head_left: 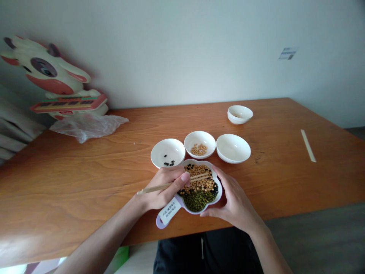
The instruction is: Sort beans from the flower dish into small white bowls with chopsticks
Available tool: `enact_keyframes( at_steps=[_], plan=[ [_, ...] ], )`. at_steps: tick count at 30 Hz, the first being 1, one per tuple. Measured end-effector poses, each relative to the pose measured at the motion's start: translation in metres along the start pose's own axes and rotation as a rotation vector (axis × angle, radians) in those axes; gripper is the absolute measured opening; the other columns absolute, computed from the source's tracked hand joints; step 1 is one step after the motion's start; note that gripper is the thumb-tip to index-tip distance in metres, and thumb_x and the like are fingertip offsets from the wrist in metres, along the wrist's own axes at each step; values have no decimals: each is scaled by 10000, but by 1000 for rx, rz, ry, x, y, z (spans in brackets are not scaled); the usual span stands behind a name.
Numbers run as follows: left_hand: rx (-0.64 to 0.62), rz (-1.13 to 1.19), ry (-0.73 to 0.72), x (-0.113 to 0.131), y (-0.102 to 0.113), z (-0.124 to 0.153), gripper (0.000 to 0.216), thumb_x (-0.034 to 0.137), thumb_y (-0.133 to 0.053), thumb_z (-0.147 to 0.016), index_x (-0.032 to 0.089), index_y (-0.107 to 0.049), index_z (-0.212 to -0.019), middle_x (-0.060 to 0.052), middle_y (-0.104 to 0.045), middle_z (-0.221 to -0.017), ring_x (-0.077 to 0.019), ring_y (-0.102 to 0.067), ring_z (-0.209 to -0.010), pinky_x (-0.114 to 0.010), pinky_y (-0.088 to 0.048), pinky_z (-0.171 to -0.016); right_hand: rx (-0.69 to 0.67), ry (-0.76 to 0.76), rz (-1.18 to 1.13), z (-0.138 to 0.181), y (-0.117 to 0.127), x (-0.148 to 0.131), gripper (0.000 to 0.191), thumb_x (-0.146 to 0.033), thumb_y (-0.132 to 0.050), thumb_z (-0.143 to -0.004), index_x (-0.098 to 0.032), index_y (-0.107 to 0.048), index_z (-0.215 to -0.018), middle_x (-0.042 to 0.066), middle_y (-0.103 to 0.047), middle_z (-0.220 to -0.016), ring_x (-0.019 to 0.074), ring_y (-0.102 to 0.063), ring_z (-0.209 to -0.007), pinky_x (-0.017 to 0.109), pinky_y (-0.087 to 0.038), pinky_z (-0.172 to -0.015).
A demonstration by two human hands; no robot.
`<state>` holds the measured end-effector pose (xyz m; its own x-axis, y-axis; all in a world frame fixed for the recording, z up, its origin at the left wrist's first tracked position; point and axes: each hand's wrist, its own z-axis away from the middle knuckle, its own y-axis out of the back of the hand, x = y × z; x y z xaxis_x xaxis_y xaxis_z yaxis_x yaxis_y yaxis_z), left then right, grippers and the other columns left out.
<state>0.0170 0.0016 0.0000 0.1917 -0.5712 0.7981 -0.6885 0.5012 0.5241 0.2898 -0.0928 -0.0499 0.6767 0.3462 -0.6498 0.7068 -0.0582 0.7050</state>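
Left hand (164, 188) levels chopsticks (173, 183); right hand (235, 201) cups dish (219, 190).

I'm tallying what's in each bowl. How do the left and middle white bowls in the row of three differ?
The left bowl holds a few black beans near its front edge; the middle bowl holds many more yellow soybeans at its centre. The left bowl sits nearer the left hand, which grips chopsticks; the middle bowl lies slightly farther back. Both are small, round, white and upright on the wooden table.
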Motion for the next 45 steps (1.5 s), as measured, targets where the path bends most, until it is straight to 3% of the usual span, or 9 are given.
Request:
enact_keyframes(
  at_steps=[13,19,22,26,29,32,35,39,45],
  plan=[
    [145,-57,-113,-1,-6,3,445,312,-369,-1186,185,-676,-890,-16,-648,-794,-141,-619,-729,-271,-491,-736,2,-14,-3,0,0,-2,1287,-645,-957,-731,-313,-230,-1740,192,-526,-1693,433,-574,-1507,650,-524,-1213],
    [240,-314,-358,-4,-16,2,254,236,-403,-1131,197,-634,-1032,-47,-692,-812,-185,-626,-695,-316,-494,-699,33,58,36,5,0,1,1320,-698,-908,-763,-287,-168,-1776,194,-265,-1833,469,-319,-1670,695,-398,-1312],
    [289,-412,-440,-4,-18,1,147,230,-437,-1097,219,-584,-1093,-21,-675,-781,-185,-590,-634,-312,-464,-652,64,83,42,6,1,4,1290,-694,-867,-816,-266,-135,-1789,192,-263,-1831,476,-330,-1662,689,-411,-1305],
    [337,-432,-483,-2,-19,-1,114,224,-467,-1066,227,-551,-1142,1,-660,-769,-174,-575,-597,-298,-441,-606,208,150,127,8,4,2,1052,-553,-824,-913,-214,-292,-1754,209,-432,-1731,456,-467,-1563,647,-489,-1226],
    [364,-425,-487,-2,-21,-1,127,213,-499,-1056,223,-530,-1179,4,-677,-784,-158,-571,-579,-290,-440,-581,412,310,235,7,4,-11,711,-227,-790,-945,-215,-541,-1611,151,-750,-1270,317,-718,-1093,487,-592,-910],
    [390,-377,-477,-5,-25,-1,146,213,-528,-1051,228,-495,-1192,1,-685,-803,-156,-578,-592,-291,-455,-590,395,397,240,-3,-2,-35,601,-103,-747,-949,-161,-596,-1528,62,-771,-893,227,-662,-742,407,-518,-702],
    [416,-313,-477,-8,-27,-1,135,264,-517,-1072,242,-466,-1195,2,-670,-817,-162,-574,-620,-310,-476,-630,286,370,277,-20,-12,-59,573,-156,-711,-1010,-146,-533,-1554,88,-824,-974,241,-715,-772,427,-538,-734],
    [448,-264,-525,-11,-27,-1,147,370,-458,-1107,252,-481,-1191,-16,-663,-855,-182,-554,-654,-343,-457,-654,289,391,321,-37,-23,-76,472,-228,-675,-1053,-145,-552,-1501,124,-859,-1125,270,-769,-829,458,-547,-784],
    [537,-252,-445,-4,-30,-2,307,518,-386,-1147,244,-521,-1185,-68,-614,-996,-229,-585,-846,-424,-505,-763,406,401,293,-43,-28,-85,215,-183,-736,-1011,-175,-664,-1213,57,-820,-881,230,-717,-738,397,-500,-736]
  ],
)
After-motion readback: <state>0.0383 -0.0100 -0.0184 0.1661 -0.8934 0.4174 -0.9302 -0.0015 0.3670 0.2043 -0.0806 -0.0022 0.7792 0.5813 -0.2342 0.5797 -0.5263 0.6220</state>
